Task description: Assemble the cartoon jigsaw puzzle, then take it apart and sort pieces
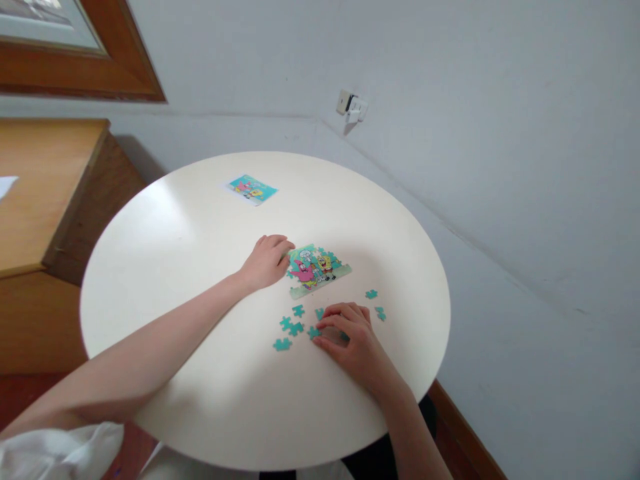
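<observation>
Right hand (pixel 354 335) curls, perhaps touching a piece (pixel 313 332).

Our round white table (pixel 200 413), our partly joined cartoon puzzle (pixel 319 269) on it, loose teal pieces (pixel 296 329) nearer us, picture card (pixel 253 189) beyond.

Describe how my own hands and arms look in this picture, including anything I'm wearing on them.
Your left hand and right hand are ungloved, with no visible watch or bracelet. A loose, creased white sleeve covers the upper part of your left arm; no sleeve shows on your right arm.
</observation>
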A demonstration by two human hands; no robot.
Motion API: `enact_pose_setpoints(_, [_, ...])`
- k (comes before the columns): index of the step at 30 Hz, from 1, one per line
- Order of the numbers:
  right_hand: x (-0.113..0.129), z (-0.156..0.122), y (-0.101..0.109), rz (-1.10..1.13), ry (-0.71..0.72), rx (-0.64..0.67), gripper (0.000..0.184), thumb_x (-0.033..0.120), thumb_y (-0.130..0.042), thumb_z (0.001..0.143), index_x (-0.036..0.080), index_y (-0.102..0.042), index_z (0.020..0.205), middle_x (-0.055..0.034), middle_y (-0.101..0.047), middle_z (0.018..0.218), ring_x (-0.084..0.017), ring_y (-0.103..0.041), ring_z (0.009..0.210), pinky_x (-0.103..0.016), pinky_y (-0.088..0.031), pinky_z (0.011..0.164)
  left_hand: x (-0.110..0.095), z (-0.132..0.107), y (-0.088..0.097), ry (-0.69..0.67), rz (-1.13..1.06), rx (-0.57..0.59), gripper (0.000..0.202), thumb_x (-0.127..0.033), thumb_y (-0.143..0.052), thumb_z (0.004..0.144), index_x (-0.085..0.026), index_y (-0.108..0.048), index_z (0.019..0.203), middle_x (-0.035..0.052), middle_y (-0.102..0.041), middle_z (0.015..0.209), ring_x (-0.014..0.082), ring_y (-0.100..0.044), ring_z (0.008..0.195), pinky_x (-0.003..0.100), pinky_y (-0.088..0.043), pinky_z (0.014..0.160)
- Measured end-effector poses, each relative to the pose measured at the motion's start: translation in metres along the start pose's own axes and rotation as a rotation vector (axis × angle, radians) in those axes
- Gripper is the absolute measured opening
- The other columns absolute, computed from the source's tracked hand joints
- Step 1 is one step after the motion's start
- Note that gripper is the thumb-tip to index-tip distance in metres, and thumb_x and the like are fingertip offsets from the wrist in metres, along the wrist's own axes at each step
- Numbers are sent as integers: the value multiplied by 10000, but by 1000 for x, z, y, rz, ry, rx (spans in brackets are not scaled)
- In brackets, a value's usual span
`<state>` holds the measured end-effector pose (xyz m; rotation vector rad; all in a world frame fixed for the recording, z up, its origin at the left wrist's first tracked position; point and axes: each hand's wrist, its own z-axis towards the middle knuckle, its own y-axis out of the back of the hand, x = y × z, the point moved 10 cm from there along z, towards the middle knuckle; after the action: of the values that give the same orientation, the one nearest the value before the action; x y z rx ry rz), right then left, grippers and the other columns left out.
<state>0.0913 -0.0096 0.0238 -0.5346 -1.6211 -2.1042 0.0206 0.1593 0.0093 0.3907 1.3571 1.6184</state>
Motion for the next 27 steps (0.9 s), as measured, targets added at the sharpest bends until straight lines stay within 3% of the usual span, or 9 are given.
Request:
enact_pose_setpoints(5, [4,3,-1,41,2,29,88,182,-681,746,225,-624,797,-19,-668,885,-199,-578,904,-382,-368,835,0,0,0,5,5,3,316,-208,-391,829,-177,-597,1066,113,-602,1118,253,-531,1096,454,-398,954])
enact_pose_setpoints(11, [11,4,-6,89,19,76,93,160,-653,771,207,-588,722,24,-646,703,-146,-576,701,-325,-390,757,0,0,-2,0,0,8,320,-203,-383,830,-160,-597,1064,126,-591,1138,256,-527,1099,459,-397,953])
enact_pose_setpoints(14, [18,11,7,101,82,33,57,171,-588,819,205,-615,782,9,-647,708,-141,-581,687,-303,-417,724,0,0,-1,3,-3,-2,310,-194,-388,828,-166,-597,1055,121,-590,1135,253,-524,1099,450,-400,948])
enact_pose_setpoints(17, [18,32,31,133,112,-35,182,188,-498,863,233,-644,961,-21,-664,812,-149,-595,759,-297,-447,728,-1,0,0,2,-4,-9,303,-184,-385,831,-166,-597,1047,124,-590,1128,253,-527,1092,444,-407,934])
enact_pose_setpoints(22, [-17,94,57,220,11,-174,139,242,-550,791,212,-672,850,-36,-681,815,-158,-610,747,-303,-466,718,0,-1,0,5,-7,-10,297,-178,-391,832,-162,-585,1057,129,-580,1143,250,-522,1094,451,-397,945])
enact_pose_setpoints(27, [-78,136,26,530,-234,-245,178,336,-639,670,177,-613,745,-32,-676,667,-165,-633,633,-289,-478,607,-1,-2,2,9,-17,-24,286,-171,-399,831,-175,-581,1052,127,-577,1140,252,-515,1097,467,-389,950])
